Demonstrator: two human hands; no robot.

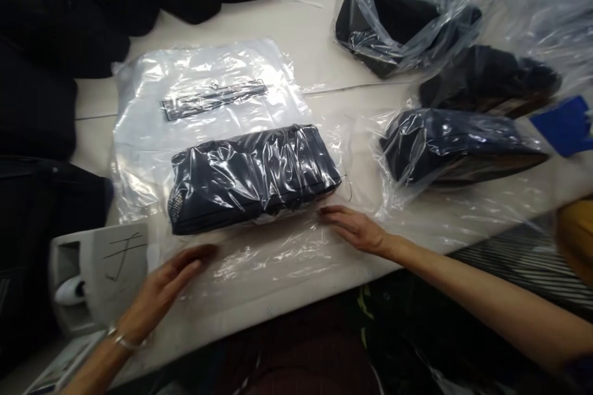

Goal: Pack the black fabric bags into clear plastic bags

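A dark, boxy item (254,176) in clear plastic lies in the middle of the white table, with loose clear film (273,259) along its front side. My left hand (171,281), with a bracelet at the wrist, is over the film in front of the item's left end. Its fingers reach forward, thumb apart, and hold nothing visible; their tips are blurred. My right hand (352,228) is just off the item's front right corner, fingers stretched out toward it, with no object seen in them. Behind the item are flat plastic bags (208,68) with a printed black rectangle.
Dark items (398,18) in clear bags stand at the back right, another bagged item (454,142) at the right. Black goods (88,18) fill the left and back left. A grey tape dispenser (102,271) is beside my left hand. A blue piece (563,126) lies far right.
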